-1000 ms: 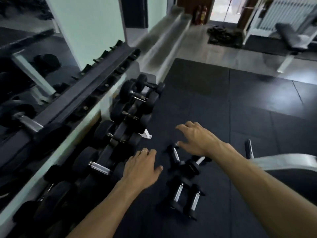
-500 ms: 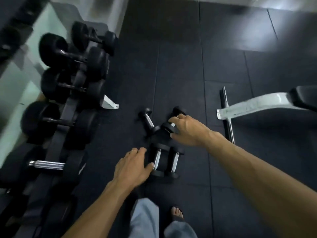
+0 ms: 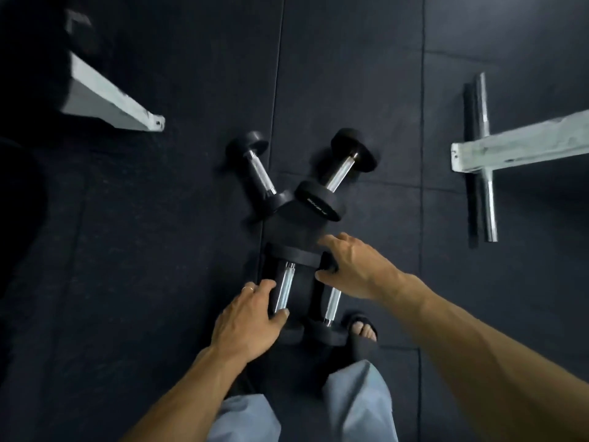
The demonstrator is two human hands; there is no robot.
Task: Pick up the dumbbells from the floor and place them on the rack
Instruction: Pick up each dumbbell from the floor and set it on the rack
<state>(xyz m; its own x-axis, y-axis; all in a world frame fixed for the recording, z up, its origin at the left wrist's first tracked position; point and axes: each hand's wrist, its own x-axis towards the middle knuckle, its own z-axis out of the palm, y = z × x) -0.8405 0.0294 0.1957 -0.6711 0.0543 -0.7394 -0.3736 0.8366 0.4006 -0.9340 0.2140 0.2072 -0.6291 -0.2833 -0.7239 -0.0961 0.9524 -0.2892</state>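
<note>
My left grip (image 3: 251,311) curls onto one dumbbell handle (image 3: 284,290), my right grip (image 3: 353,266) spread above its neighbour (image 3: 331,303); a half-closed hold could drop weight beside my sandalled foot (image 3: 361,334).

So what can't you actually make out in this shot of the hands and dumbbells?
- Rack: head view shows only a white foot; the rest is cut off by the left edge.
- Near-right dumbbell: its far head is hidden under the right hand.
- Left hand: its fingertips beside the near-left dumbbell handle are hidden, so the grip is unclear.
- Lettering on the far-right dumbbell: too small.
</note>
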